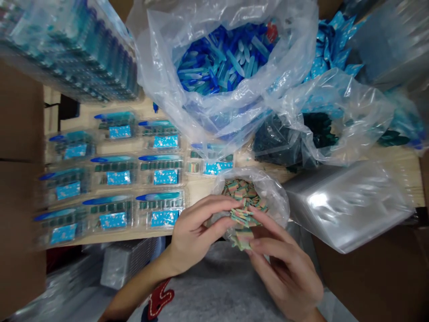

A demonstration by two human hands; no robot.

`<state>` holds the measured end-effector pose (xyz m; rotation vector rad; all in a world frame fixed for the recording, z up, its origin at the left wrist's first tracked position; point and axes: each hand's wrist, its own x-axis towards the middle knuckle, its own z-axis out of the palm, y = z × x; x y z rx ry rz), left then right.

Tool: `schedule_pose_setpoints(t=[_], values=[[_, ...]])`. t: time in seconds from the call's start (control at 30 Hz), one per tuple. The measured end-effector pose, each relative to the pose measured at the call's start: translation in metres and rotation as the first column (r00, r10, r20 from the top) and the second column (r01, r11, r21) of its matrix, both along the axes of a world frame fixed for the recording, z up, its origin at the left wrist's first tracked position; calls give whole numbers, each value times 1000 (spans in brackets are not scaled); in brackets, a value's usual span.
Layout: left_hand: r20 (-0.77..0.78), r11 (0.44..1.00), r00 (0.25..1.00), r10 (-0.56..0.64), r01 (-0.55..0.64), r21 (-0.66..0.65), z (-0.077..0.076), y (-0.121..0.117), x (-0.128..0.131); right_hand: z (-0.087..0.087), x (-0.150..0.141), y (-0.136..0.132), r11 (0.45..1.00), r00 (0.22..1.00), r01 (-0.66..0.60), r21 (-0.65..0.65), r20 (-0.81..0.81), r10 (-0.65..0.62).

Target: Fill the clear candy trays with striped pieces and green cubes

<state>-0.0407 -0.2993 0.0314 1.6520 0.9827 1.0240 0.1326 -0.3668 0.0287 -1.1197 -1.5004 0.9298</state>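
My left hand pinches a small stack of striped pastel squares, like little erasers, at the mouth of a small clear bag full of them. Just below it my right hand grips the lower end of the same stack between fingers and thumb. Both hands sit at the near edge of the wooden table, over my grey shirt. Clear plastic sets with a blue pen, dark pieces and a blue card lie in rows to the left.
A big clear bag of blue pens stands at the back centre. Beside it is a bag of dark green pieces. A stack of clear plastic sleeves lies on the right. More packed trays pile up at back left.
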Motion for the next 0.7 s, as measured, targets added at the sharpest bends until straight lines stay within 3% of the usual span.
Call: schedule_pose_setpoints(t=[0.17,0.47,0.57,0.7], values=[[-205,976,976,72,-26,218,-4,-3,0,-2,-7,1,1000,998,17,8,-59,-17],[-321,869,937,140,40,494,-12,1,1,-1,-9,11,996,992,52,75,109,-60],[-258,903,951,170,-45,428,-14,0,4,-5,-10,9,997,996,76,22,43,-77],[-102,971,974,201,-185,149,-16,-3,9,-9,-13,7,989,990,139,-46,-27,-140]])
